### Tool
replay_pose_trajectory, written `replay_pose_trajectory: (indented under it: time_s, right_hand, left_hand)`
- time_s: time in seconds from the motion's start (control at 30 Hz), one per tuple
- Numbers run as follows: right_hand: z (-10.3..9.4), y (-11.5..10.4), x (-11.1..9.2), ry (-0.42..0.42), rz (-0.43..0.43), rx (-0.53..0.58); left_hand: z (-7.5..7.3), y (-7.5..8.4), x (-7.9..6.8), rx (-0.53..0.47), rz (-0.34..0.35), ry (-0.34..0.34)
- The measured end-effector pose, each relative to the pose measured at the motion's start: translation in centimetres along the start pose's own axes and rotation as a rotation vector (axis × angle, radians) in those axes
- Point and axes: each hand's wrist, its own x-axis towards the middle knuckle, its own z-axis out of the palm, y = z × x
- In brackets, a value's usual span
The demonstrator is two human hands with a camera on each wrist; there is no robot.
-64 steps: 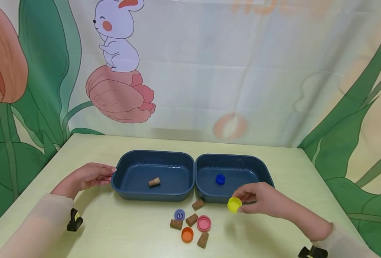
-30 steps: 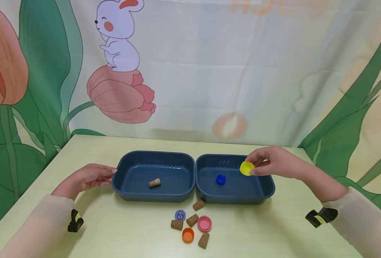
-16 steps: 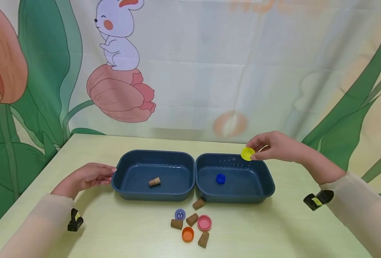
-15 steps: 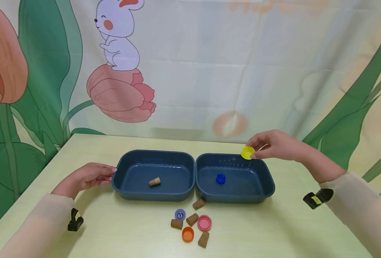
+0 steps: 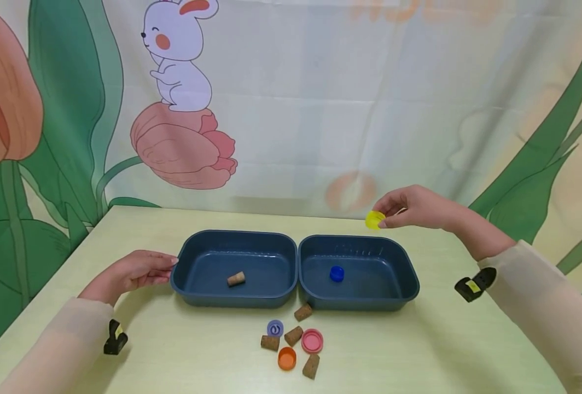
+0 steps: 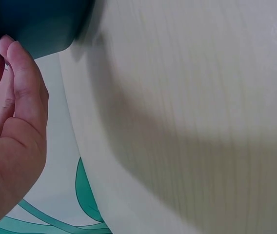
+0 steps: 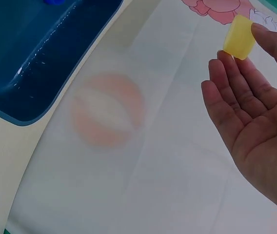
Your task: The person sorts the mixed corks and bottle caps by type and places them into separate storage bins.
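My right hand [image 5: 416,207] pinches a yellow bottle cap [image 5: 374,220] between thumb and fingertips, in the air above the far rim of the right dark blue tray [image 5: 360,302]. In the right wrist view the yellow cap [image 7: 239,37] is seen edge-on. My left hand [image 5: 140,269] holds the left end of the left dark blue tray [image 5: 237,300], its fingertips at the rim. A cork [image 5: 236,278] lies in the left tray and a blue cap [image 5: 337,273] in the right one.
In front of the trays lie several corks [image 5: 269,343], a purple cap [image 5: 274,328], a pink cap [image 5: 312,341] and an orange cap [image 5: 287,359]. Behind the pale table [image 5: 173,350] hangs a printed curtain [image 5: 291,109].
From the front of the right tray, my right hand has risen and moved back across it with the yellow cap, ending above its far rim. The left hand has stayed put.
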Motion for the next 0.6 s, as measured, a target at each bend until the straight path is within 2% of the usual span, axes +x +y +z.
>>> replay_pose_trajectory:
  time_s: [0.33,0.6]
  right_hand:
    - [0.2,1.0,1.8,-0.045,0.042,-0.007]
    - [0.7,2.2,3.3,-0.075,0.019,-0.016]
  left_hand:
    - [0.0,-0.2,0.0,-0.010,-0.003,-0.001]
    - [0.0,-0.2,0.0,-0.001,-0.010,0.011]
